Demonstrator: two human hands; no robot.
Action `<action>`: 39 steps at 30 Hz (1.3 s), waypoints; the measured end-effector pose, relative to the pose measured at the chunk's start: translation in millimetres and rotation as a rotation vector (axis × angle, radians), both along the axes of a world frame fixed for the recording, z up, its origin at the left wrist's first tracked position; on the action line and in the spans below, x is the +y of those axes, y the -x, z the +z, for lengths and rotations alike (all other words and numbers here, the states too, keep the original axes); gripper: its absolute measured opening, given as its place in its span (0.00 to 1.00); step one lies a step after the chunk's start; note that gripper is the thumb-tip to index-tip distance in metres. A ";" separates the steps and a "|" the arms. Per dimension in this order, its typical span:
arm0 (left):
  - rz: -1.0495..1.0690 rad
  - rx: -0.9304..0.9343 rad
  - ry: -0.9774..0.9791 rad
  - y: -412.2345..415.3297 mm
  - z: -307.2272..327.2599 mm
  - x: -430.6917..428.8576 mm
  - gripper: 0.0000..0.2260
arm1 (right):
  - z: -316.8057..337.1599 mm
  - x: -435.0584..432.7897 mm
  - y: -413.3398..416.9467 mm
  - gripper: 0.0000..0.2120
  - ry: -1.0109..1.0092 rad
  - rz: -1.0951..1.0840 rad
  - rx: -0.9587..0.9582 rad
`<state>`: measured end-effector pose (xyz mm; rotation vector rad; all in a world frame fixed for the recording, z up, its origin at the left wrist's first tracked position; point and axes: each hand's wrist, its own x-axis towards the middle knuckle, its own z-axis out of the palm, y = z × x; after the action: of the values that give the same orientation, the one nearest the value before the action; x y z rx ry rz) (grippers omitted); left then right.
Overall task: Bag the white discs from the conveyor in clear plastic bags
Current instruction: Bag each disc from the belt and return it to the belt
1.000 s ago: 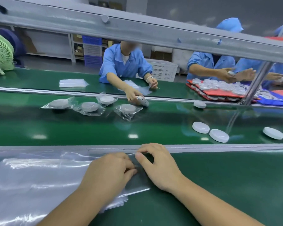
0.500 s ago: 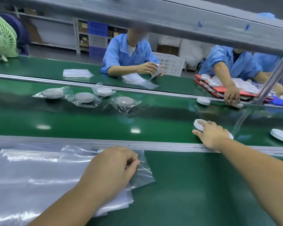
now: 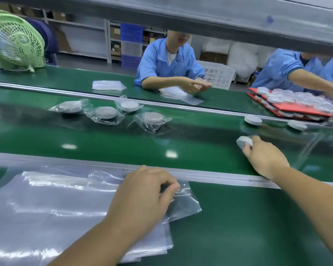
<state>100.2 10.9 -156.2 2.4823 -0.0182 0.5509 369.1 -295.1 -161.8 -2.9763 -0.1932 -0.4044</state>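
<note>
Your right hand (image 3: 263,156) reaches over the near rail (image 3: 219,176) onto the belt (image 3: 123,144), fingers curled round a disc (image 3: 243,142). The disc is tipped, flat face turned left; being round, it has no long axis. Bare belt lies to its left. Two loose discs (image 3: 252,119) sit by the far rail (image 3: 181,107), apart from it. Your left hand (image 3: 144,194) pinches a bag (image 3: 185,206) atop the stack (image 3: 46,208), just inside the near rail. The bag lies flat, its free corner pointing right over bare bench (image 3: 248,227).
</note>
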 end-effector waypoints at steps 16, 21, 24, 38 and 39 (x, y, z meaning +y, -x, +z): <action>-0.426 0.163 0.928 5.8 22.2 -8.4 0.17 | 28.2 97.3 196.5 0.10 -0.810 0.854 -0.268; -0.198 -0.061 0.985 5.3 17.5 -31.7 0.12 | 33.4 119.4 202.0 0.14 -1.056 0.807 0.136; -0.003 -0.142 1.048 1.6 18.4 -26.0 0.03 | 34.1 126.4 192.3 0.16 -0.926 0.798 0.303; -0.110 0.476 -0.460 21.0 53.2 5.2 0.16 | 41.6 191.3 14.5 0.13 -0.958 0.084 0.540; -0.116 0.467 -0.485 19.1 49.3 0.5 0.13 | 38.8 192.1 14.2 0.13 -0.930 0.117 0.597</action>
<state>81.1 11.4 -106.9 2.9977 -0.1234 -0.1107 354.9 -103.0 -122.9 -2.0253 -0.0759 0.3382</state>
